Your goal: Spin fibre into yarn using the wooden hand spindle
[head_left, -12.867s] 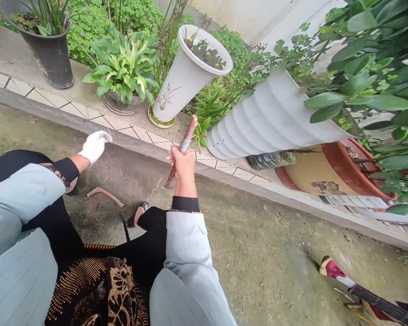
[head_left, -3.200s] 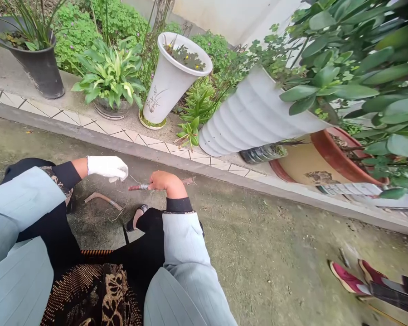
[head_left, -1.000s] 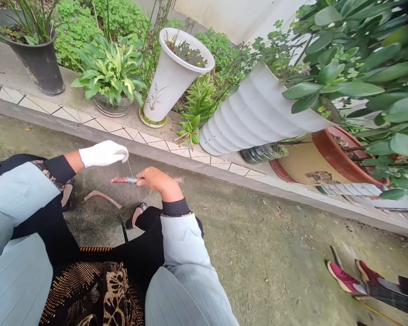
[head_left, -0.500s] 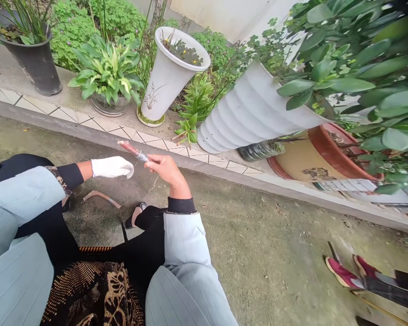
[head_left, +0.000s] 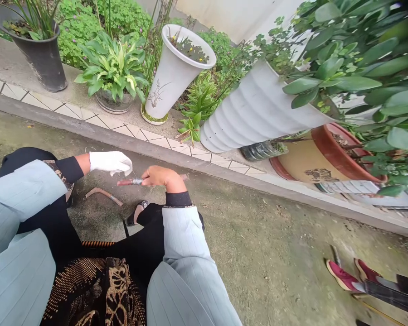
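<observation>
My right hand (head_left: 161, 175) grips a brownish wooden stick (head_left: 125, 183) held almost level, one end poking out left of the fingers and the other behind the wrist. Silvery thin wire (head_left: 136, 181) is wound round the stick just left of my fingers. My left hand (head_left: 109, 163), in a white glove, is curled with fingertips bent down above the wound part, apart from the stick. A faint strand runs between the glove and the winding; what lies inside the glove's fingers is hidden. Below, a bent wooden stick (head_left: 104, 194) with a bound band lies on the ground.
A tiled ledge (head_left: 149, 136) crosses in front, bearing a black pot (head_left: 47, 68), a white vase-shaped pot (head_left: 166, 86), a ribbed white planter (head_left: 251, 108) and a large tan pot (head_left: 301, 156). At lower right, another person's red shoes (head_left: 342, 275) stand on the concrete.
My right hand has turned over, bringing the stick from tilted to nearly level and lower. My left hand has shifted slightly left. The view has moved a little.
</observation>
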`<state>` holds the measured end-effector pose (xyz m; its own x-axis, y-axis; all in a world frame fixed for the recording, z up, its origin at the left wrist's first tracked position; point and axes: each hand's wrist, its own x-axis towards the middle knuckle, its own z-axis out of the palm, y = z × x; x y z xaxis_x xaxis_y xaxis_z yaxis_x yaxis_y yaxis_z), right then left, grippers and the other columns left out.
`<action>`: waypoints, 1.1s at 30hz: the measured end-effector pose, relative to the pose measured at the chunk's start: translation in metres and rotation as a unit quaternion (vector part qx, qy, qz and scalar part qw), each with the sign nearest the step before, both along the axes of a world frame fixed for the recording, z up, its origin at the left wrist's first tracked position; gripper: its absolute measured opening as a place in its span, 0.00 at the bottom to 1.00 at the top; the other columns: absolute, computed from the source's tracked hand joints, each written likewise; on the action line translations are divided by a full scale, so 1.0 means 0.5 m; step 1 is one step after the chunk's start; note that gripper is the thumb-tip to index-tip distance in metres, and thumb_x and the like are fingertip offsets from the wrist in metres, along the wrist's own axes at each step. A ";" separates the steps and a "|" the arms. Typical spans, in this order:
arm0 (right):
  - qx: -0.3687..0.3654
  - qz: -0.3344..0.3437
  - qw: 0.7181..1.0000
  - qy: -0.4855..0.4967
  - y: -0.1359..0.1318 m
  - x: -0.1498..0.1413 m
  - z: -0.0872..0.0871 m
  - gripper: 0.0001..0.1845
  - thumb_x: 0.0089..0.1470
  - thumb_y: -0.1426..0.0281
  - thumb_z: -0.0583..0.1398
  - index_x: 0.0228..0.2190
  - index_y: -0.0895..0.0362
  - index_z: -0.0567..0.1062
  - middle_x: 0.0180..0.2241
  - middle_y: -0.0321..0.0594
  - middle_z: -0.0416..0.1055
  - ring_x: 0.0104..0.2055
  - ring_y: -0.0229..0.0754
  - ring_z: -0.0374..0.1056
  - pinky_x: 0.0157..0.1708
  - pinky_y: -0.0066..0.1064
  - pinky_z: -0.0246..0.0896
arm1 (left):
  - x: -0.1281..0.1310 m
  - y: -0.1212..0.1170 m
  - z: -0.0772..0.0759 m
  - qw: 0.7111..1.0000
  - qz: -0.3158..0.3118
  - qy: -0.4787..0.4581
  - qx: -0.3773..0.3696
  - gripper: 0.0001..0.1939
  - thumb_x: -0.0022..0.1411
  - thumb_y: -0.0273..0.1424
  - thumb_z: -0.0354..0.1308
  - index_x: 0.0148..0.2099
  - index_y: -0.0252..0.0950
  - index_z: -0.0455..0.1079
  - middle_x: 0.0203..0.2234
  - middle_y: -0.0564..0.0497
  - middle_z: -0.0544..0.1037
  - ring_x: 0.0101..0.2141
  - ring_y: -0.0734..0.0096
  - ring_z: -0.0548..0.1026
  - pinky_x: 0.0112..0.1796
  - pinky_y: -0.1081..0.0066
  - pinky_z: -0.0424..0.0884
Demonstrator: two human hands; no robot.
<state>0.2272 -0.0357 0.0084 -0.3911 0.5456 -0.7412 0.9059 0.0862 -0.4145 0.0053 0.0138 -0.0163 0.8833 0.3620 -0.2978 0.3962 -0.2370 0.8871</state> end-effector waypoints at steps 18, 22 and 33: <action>0.070 -0.469 0.759 0.447 -0.142 -0.059 -0.089 0.14 0.46 0.62 0.64 0.33 0.58 0.73 0.26 0.33 0.66 0.23 0.31 0.56 0.23 0.25 0.52 | -0.088 -0.202 -0.069 0.975 0.118 0.070 0.173 0.14 0.63 0.34 0.46 0.37 0.36 0.71 0.30 0.53 0.76 0.30 0.72 0.71 0.37 0.74 0.65; 0.195 -0.379 0.874 0.232 -0.125 -0.054 -0.114 0.07 0.52 0.67 0.59 0.30 0.58 0.74 0.22 0.32 0.65 0.24 0.34 0.58 0.27 0.27 0.52 | -0.094 -0.220 -0.068 0.965 0.122 0.080 0.220 0.15 0.65 0.35 0.45 0.37 0.35 0.71 0.30 0.52 0.76 0.30 0.70 0.72 0.36 0.73 0.64; 0.286 -0.207 0.935 -0.029 -0.111 -0.102 -0.097 0.14 0.61 0.66 0.55 0.45 0.52 0.76 0.41 0.44 0.77 0.41 0.46 0.71 0.37 0.32 0.58 | -0.091 -0.219 -0.074 0.981 0.131 -0.053 0.136 0.14 0.65 0.35 0.47 0.36 0.33 0.71 0.30 0.53 0.76 0.30 0.75 0.71 0.37 0.76 0.65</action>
